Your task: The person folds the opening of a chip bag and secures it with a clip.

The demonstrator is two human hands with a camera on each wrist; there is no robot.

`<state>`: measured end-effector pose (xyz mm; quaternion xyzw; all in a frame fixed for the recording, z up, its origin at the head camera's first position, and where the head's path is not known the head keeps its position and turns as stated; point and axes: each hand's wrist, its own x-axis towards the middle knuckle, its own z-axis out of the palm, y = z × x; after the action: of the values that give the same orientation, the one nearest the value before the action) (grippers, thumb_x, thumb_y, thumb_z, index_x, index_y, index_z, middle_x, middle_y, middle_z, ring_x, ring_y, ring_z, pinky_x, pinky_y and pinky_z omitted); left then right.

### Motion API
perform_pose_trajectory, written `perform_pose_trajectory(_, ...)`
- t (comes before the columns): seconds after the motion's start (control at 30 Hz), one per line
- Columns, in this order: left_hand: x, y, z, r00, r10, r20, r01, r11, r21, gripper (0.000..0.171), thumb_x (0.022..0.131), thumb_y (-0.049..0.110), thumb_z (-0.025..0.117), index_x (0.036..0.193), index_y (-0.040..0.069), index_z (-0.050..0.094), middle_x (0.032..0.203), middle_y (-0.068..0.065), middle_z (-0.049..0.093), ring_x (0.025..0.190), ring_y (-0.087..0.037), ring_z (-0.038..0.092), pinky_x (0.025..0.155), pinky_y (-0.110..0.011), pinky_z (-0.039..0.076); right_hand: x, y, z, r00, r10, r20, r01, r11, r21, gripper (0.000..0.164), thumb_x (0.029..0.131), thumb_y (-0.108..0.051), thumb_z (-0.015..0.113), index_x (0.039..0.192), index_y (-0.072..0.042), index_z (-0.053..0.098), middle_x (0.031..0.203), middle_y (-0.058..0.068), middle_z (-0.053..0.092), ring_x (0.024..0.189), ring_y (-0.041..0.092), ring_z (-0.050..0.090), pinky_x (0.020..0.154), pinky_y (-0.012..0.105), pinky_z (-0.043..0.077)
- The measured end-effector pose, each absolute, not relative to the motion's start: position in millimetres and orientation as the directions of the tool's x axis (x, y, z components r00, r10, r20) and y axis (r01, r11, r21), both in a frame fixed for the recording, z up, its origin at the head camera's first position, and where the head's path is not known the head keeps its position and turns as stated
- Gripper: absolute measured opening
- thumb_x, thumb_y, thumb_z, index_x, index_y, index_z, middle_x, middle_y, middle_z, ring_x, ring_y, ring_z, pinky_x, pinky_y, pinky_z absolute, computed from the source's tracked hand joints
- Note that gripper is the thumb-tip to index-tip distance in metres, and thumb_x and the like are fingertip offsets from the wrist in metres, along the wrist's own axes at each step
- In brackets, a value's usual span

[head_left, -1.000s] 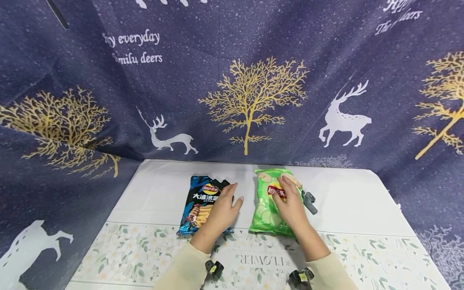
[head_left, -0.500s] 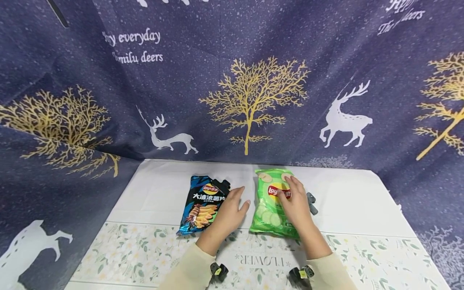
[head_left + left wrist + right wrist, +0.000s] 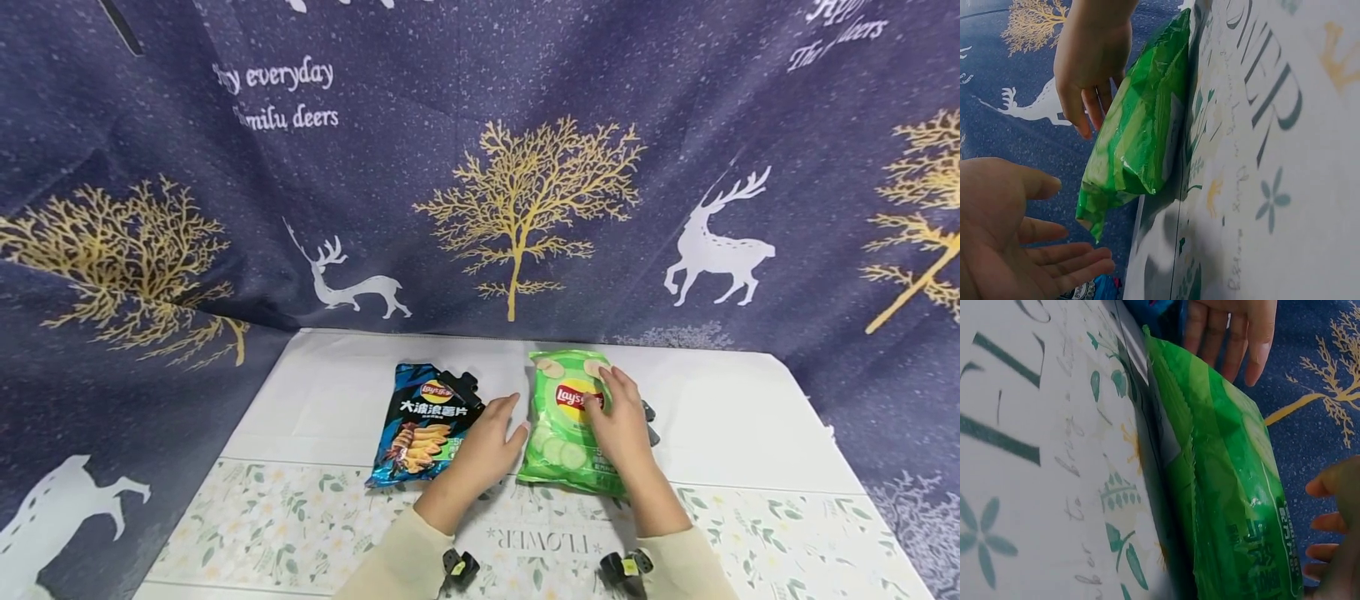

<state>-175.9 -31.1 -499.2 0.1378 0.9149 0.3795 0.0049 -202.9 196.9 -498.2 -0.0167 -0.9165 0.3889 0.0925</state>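
Observation:
A green Lay's chip bag (image 3: pixel 558 429) lies face up on the table. My right hand (image 3: pixel 624 421) is over its right side with fingers loosely bent; whether it touches the bag I cannot tell. My left hand (image 3: pixel 491 446), fingers extended and thumb apart, is between the two bags and holds nothing. In the left wrist view, the left palm (image 3: pixel 997 231) faces the end of the green bag (image 3: pixel 1138 125) with a gap between. A blue and black Lay's chip bag (image 3: pixel 416 433) lies left of that hand, partly covered by it.
A black clip-like piece (image 3: pixel 461 387) lies at the blue bag's upper right. Another dark piece (image 3: pixel 652 423) shows past the right hand, mostly hidden. The table (image 3: pixel 720 417) is white with a floral front strip. A dark blue deer-print cloth (image 3: pixel 360 208) hangs behind.
My left hand has moved right, away from the blue bag and closer to the green one. My right hand has shifted slightly right, showing more of the green bag's front. Both bags stay in place.

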Motion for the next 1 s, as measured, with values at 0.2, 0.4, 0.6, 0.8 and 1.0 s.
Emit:
perform_pose_trajectory(0.2, -174, -25, -499, -0.956, 0.284, 0.07, 0.253, 0.684, 0.684, 0.059, 0.104, 0.032, 0.052, 0.154, 0.003, 0.04, 0.153, -0.02, 0.048, 0.138, -0.035, 0.051, 0.115, -0.048, 0.042, -205, 203, -502, -0.986, 0.121, 0.118, -0.004, 0.681, -0.733, 0.06, 0.103, -0.029, 0.052, 0.156, -0.006, 0.036, 0.164, 0.023, 0.024, 0.151, 0.047, 0.024, 0.12, 0.064, 0.024)
perform_pose_trajectory(0.4, -172, -19, -507, -0.951, 0.308, 0.024, 0.243, 0.7, 0.672, 0.061, 0.105, 0.037, 0.051, 0.157, 0.007, 0.036, 0.155, -0.014, 0.047, 0.14, -0.032, 0.05, 0.115, -0.048, 0.043, -204, 207, -502, -0.987, 0.136, 0.09, 0.025, 0.671, -0.741, 0.062, 0.103, -0.029, 0.051, 0.157, -0.005, 0.034, 0.165, 0.024, 0.021, 0.152, 0.047, 0.022, 0.12, 0.066, 0.023)
perform_pose_trajectory(0.6, -169, -15, -509, -0.948, 0.317, -0.028, 0.214, 0.701, 0.68, 0.063, 0.106, 0.038, 0.05, 0.159, 0.008, 0.032, 0.156, -0.013, 0.045, 0.141, -0.032, 0.05, 0.115, -0.048, 0.043, -204, 210, -500, -0.986, 0.152, 0.071, 0.047, 0.658, -0.752, 0.062, 0.103, -0.029, 0.051, 0.157, -0.003, 0.034, 0.165, 0.024, 0.02, 0.152, 0.047, 0.022, 0.122, 0.063, 0.021)
perform_pose_trajectory(0.8, -167, -15, -509, -0.946, 0.323, -0.039, 0.212, 0.702, 0.68, 0.065, 0.106, 0.037, 0.049, 0.159, 0.005, 0.03, 0.156, -0.015, 0.045, 0.14, -0.032, 0.05, 0.115, -0.046, 0.042, -204, 215, -499, -0.987, 0.157, 0.045, 0.069, 0.654, -0.754, 0.061, 0.103, -0.026, 0.051, 0.156, -0.001, 0.033, 0.165, 0.025, 0.02, 0.153, 0.046, 0.021, 0.124, 0.058, 0.02)
perform_pose_trajectory(1.0, -166, -14, -509, -0.939, 0.34, -0.05, 0.222, 0.711, 0.667, 0.065, 0.107, 0.036, 0.048, 0.159, 0.003, 0.027, 0.154, -0.017, 0.047, 0.14, -0.032, 0.051, 0.115, -0.046, 0.043, -207, 224, -502, -0.986, 0.157, 0.055, 0.063, 0.657, -0.752, 0.06, 0.104, -0.025, 0.051, 0.155, 0.002, 0.034, 0.161, 0.029, 0.026, 0.149, 0.047, 0.028, 0.122, 0.059, 0.024)
